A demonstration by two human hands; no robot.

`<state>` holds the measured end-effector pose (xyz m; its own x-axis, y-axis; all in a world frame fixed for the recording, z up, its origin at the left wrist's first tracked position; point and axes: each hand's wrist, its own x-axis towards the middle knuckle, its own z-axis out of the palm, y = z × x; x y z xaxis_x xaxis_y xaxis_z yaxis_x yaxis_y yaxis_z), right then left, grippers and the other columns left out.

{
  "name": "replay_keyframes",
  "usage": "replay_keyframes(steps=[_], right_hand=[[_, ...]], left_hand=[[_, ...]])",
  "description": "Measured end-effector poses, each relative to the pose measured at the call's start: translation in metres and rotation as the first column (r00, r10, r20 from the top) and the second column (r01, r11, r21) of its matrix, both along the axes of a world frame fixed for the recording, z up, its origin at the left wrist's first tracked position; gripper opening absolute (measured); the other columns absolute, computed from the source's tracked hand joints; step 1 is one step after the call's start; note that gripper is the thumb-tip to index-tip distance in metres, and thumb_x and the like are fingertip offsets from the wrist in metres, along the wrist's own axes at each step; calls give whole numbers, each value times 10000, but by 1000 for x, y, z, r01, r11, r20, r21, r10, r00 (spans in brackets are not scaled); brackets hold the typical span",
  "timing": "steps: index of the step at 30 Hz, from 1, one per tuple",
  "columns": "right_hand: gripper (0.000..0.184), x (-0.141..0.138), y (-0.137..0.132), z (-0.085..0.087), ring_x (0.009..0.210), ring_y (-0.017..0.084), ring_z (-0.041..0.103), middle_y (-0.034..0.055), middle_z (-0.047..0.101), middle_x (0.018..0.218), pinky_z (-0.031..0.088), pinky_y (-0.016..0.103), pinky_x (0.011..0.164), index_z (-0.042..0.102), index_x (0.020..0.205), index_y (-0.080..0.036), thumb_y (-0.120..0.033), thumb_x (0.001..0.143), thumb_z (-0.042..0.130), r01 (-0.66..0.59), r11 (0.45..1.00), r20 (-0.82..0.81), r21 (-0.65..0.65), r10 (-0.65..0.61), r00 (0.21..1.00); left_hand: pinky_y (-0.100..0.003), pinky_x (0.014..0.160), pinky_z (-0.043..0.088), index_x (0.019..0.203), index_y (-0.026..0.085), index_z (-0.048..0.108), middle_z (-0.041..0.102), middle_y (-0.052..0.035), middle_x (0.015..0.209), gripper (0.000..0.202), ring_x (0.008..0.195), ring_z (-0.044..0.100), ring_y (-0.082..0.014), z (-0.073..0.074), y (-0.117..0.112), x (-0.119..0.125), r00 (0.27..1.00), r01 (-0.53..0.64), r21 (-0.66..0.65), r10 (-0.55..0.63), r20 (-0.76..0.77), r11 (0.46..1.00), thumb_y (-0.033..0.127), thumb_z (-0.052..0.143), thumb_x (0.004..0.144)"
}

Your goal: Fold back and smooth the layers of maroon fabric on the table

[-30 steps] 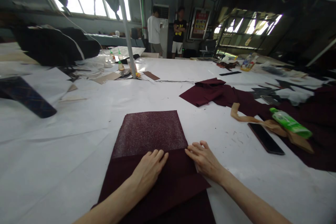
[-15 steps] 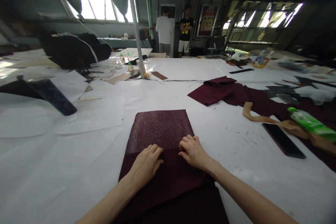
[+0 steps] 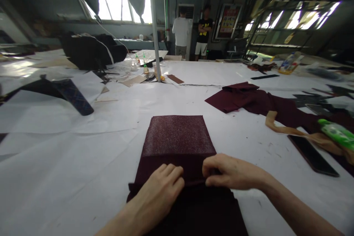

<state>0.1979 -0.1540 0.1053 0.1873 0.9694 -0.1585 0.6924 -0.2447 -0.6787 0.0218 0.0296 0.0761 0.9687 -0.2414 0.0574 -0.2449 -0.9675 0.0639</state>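
A strip of maroon fabric (image 3: 178, 134) lies lengthwise on the white table in front of me, its far end covered by a pale-speckled band. Below that band the cloth is smooth and darker, with a folded edge running across it. My left hand (image 3: 166, 184) is closed at this edge near the middle, fingers curled over the cloth. At the right side, my right hand (image 3: 225, 171) pinches the same edge between thumb and bent fingers. Darker cloth (image 3: 204, 214) lies nearest to me, partly hidden by my left hand and forearm.
More maroon cloth (image 3: 249, 97) is heaped at the right, with a tan strip (image 3: 279, 128), a phone (image 3: 312, 155) and a green bottle (image 3: 337, 132). A patterned dark roll (image 3: 74, 96) lies left. A metal pole (image 3: 155, 25) rises beyond; two people stand farther back.
Both hands have come nearer to me along the fabric, and the right has moved outward to its edge. The smooth near part is now folded back. My view has turned slightly left.
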Motion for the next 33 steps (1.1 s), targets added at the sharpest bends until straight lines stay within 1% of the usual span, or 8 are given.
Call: replay_keyframes(steps=[4, 7, 10, 12, 14, 17, 23, 33], right_hand=[[94, -2, 39, 4, 698, 110, 557, -40, 622, 744, 375, 224, 633, 610, 766, -203, -123, 814, 606, 121, 984, 133, 129, -138, 981], [90, -12, 73, -26, 756, 120, 564, -16, 620, 812, 377, 232, 677, 608, 795, -189, -100, 798, 622, 103, 978, 214, 181, -142, 967], [85, -21, 94, -61, 857, 153, 554, 20, 601, 918, 362, 282, 771, 593, 840, -177, -125, 799, 646, 122, 961, 306, 249, -198, 931], [95, -26, 101, -78, 910, 181, 537, 30, 591, 945, 331, 324, 816, 584, 854, -177, -140, 801, 654, 143, 949, 339, 280, -236, 911], [107, -28, 104, -89, 908, 187, 527, 25, 588, 921, 309, 334, 813, 568, 864, -178, -124, 806, 640, 161, 940, 349, 300, -265, 899], [172, -30, 106, -94, 878, 178, 523, 13, 590, 899, 297, 324, 786, 550, 937, -186, -95, 810, 622, 165, 932, 342, 322, -277, 898], [119, -32, 115, -100, 890, 191, 504, 18, 577, 880, 305, 346, 801, 576, 851, -192, -108, 810, 650, 94, 902, 331, 420, -249, 910], [193, -35, 118, -126, 821, 174, 493, 45, 549, 869, 361, 350, 750, 647, 1014, -227, -142, 937, 492, 27, 771, 211, 636, -209, 955]], left_hand=[[-328, 752, 458, 911, 178, 572, 581, -59, 1214, 84, 915, 575, -210, -22, -27, -24, 988, 152, 111, -154, 18, 982, 242, 516, 907], [-310, 726, 458, 796, 183, 571, 626, -21, 1149, 137, 919, 596, -201, -50, -33, -32, 976, 212, 75, -215, 35, 974, 261, 544, 905], [-284, 802, 462, 839, 211, 585, 659, 15, 1052, 99, 909, 609, -163, -57, -28, -36, 978, 194, -185, -204, -33, 963, 285, 567, 903], [-230, 811, 467, 943, 231, 583, 657, 24, 983, 57, 878, 609, -122, -47, -22, -37, 989, 29, -457, -91, -115, 889, 266, 576, 898], [-199, 772, 477, 984, 226, 571, 638, 20, 940, 98, 830, 602, -102, -35, -12, -33, 978, -202, -639, 118, -172, 742, 198, 558, 891], [-244, 771, 499, 998, 222, 568, 611, -4, 963, 170, 827, 590, -125, -28, 9, -22, 900, -367, -700, 423, -103, 612, 130, 546, 857], [-443, 1070, 373, 1269, 243, 466, 469, -55, 1343, 559, 1253, 415, -238, -46, 59, 0, 849, -408, -399, 502, 167, 822, 114, 651, 758], [-326, 865, 426, 938, 233, 674, 635, -12, 934, 107, 916, 563, -162, -40, 118, -6, 942, -293, -174, 315, 116, 940, 247, 579, 892]])
